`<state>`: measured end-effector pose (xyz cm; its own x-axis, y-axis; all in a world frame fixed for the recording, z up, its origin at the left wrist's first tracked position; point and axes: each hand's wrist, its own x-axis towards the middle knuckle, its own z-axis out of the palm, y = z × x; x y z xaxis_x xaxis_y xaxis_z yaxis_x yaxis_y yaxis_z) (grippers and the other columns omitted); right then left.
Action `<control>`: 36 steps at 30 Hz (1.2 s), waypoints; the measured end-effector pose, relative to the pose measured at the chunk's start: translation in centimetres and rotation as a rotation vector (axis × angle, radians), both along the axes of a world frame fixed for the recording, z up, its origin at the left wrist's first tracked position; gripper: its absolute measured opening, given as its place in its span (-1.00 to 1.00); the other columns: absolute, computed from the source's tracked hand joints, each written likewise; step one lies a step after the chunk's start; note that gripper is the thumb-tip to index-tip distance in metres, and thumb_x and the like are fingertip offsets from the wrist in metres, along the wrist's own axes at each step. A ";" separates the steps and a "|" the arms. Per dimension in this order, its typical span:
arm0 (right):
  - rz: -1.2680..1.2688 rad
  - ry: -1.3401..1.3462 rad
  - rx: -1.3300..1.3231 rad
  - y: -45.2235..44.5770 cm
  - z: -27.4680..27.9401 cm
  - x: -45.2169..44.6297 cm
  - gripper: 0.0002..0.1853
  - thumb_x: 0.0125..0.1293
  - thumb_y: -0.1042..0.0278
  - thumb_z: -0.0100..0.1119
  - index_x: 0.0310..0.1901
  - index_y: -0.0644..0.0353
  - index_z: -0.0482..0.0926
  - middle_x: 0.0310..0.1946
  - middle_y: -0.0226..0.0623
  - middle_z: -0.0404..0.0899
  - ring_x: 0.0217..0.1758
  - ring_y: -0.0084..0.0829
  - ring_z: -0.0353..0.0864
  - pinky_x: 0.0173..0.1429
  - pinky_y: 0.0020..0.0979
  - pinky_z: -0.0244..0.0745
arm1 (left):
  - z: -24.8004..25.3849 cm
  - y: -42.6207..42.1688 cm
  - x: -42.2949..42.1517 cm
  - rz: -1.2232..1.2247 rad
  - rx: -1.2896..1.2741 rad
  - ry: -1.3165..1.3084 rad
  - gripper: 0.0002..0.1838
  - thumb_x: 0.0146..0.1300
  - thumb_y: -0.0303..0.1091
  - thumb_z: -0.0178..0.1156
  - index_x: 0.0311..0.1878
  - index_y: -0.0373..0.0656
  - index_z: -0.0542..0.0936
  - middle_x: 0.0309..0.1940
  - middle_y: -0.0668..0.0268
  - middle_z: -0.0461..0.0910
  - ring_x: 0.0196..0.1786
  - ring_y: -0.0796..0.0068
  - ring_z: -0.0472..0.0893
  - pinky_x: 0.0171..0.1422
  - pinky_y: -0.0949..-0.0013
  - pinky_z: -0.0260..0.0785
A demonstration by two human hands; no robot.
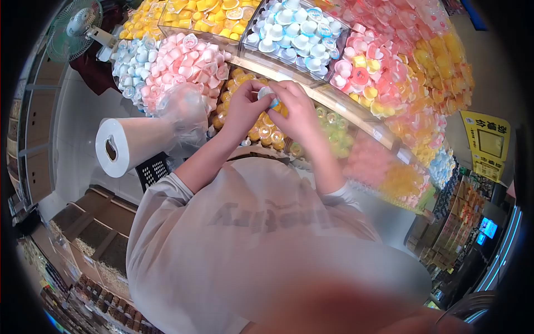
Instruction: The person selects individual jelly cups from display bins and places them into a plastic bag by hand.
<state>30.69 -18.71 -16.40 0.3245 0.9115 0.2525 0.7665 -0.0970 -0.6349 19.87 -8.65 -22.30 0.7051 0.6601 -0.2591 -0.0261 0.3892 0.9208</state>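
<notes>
Both my hands meet over the display of small jelly cups. My left hand [245, 108] has its fingers pinched on the left side of a small white and blue cup [267, 99]. From the right, the fingers of my right hand [292, 108] close on the same cup. Beneath my hands lie orange cups [267, 133] in a bin. Left of them is a heap of pink cups [186, 67], and behind my hands a clear bin holds light blue cups [295, 33].
A large roll of clear plastic bags [142, 142] stands at the left, near a black perforated basket [153, 170]. A wooden ledge [345, 106] crosses the display. A fan [80, 25] is at the upper left, a yellow sign [486, 139] at the right.
</notes>
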 end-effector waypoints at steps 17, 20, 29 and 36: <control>-0.260 -0.409 -0.002 9.2 -0.1 19.0 -0.49 -0.01 0.10 0.38 -0.06 0.26 0.62 -0.15 -0.09 0.58 -0.08 -0.11 0.56 0.07 -0.21 0.46 | -1.6 0.2 -1.8 -0.060 0.050 -0.085 -0.54 0.24 -0.40 0.23 0.17 -0.20 0.33 -0.02 0.28 0.44 -0.03 0.54 0.47 0.11 0.44 0.36; -0.196 -0.515 -0.068 11.0 -0.7 19.4 -0.49 -0.01 0.07 0.37 -0.05 0.24 0.63 -0.14 -0.08 0.57 -0.02 -0.08 0.53 0.10 -0.19 0.44 | -0.8 0.1 -1.9 -0.094 0.035 -0.057 -0.56 0.24 -0.41 0.21 0.16 -0.19 0.35 -0.01 0.28 0.45 -0.02 0.55 0.47 0.12 0.45 0.36; -0.170 -0.616 -0.259 12.3 -1.9 18.6 -0.54 0.02 0.08 0.35 -0.08 0.21 0.65 -0.15 -0.12 0.55 -0.01 -0.08 0.50 0.11 -0.17 0.43 | -1.5 0.7 -2.0 -0.101 0.035 -0.045 -0.62 0.24 -0.44 0.20 0.11 -0.22 0.40 -0.01 0.30 0.47 0.00 0.56 0.48 0.10 0.47 0.36; -0.160 -0.646 -0.126 11.9 -2.6 18.0 -0.63 0.00 0.12 0.37 -0.19 0.18 0.68 -0.19 -0.18 0.57 -0.06 -0.10 0.48 0.05 -0.18 0.45 | -1.9 0.3 -1.7 -0.122 0.038 -0.072 -0.65 0.23 -0.47 0.22 0.08 -0.21 0.44 -0.07 0.34 0.50 -0.02 0.58 0.49 0.08 0.48 0.37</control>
<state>48.70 -6.77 -18.95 0.2777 0.8998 0.3366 0.9582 -0.2844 -0.0302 18.17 -8.32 -24.24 0.7964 0.5769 -0.1814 -0.0472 0.3584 0.9324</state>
